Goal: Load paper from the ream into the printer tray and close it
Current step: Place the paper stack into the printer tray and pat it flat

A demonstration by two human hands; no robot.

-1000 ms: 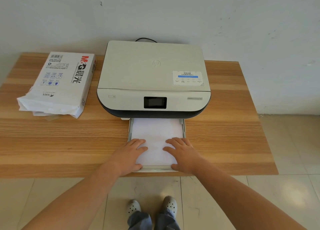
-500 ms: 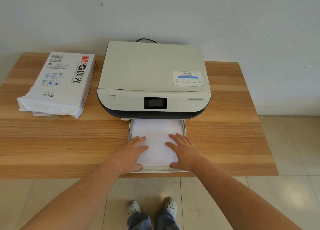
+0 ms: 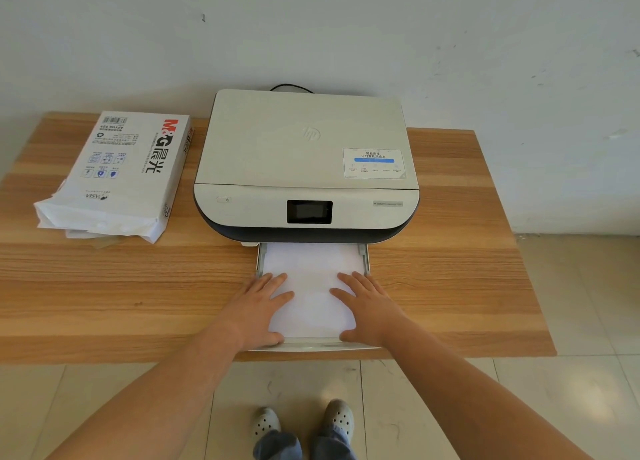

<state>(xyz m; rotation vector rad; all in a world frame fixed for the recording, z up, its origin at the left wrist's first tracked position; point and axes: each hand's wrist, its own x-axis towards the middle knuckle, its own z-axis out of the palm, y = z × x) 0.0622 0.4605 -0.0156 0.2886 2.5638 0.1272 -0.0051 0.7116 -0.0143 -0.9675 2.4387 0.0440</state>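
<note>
The tray (image 3: pixel 364 256) stood pulled out from under the printer (image 3: pixel 306 169), its front lip reaching the near edge of the table (image 3: pixel 450 286); a white stack of paper (image 3: pixel 311 276) lay inside it, between the side walls; the left hand (image 3: pixel 258 309) and right hand (image 3: pixel 369 305) rested flat on the sheets, fingers spread and forward, grasping nothing; that flat press probably served to seat the stack level and square before the tray went in; the heels of both palms sat near the front lip, well placed for a push toward the printer; the ream (image 3: pixel 117 172) lay well to the left on the table, its near end torn open, apart from both hands; loading looked done, closing not yet
</note>
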